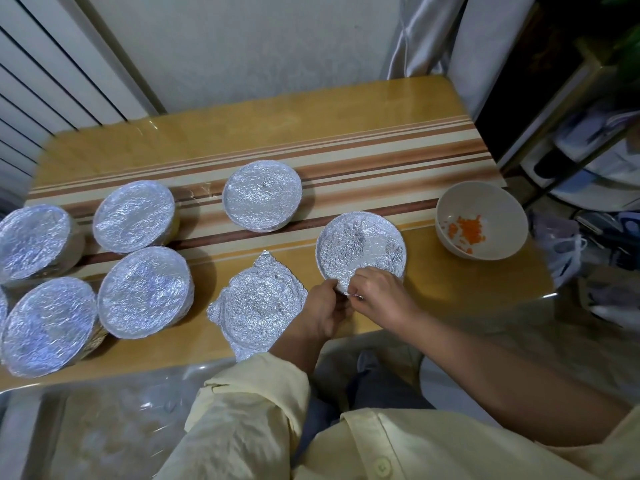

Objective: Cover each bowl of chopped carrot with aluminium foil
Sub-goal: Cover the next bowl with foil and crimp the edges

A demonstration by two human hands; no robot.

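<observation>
Sleeves, pale yellow cloth [249,403]: yours, nearest the lens, both arms reaching forward over the table's near edge.

Item in hand, round bowl under crinkled silver aluminium foil [360,247]: it stands right of centre, near the front edge of the table. Foil lies flat across the top. The far rim looks tucked down; your hands hide the near rim.

Left hand [323,306]: fingers curled at the near-left rim, gripping the foil's edge there.

Right hand [379,294]: thumb and fingers pinching a fold of foil at the near rim, touching the left hand.

Method, as a judgement: steady the bowl with your left hand, fold the pinched edge down under the rim with your right, then work round in short presses. Pull gently, since thin foil likely tears along its creases.

Loose square foil sheet with a round dent pressed into it [258,306]: flat on the table, just left of your left hand. Probably the cover for the next bowl.

Uncovered cream bowl [450,216] holding orange chopped carrot [465,230]: at the table's right end, apart from the bowl in hand. It is not yet covered.

Lone covered bowl [262,195]: behind the loose sheet, wrapped all round.

Cluster of covered bowls [145,292]: at least four, at the left end, close together.

Tan striped wooden table [346,140]: bears everything listed.
</observation>
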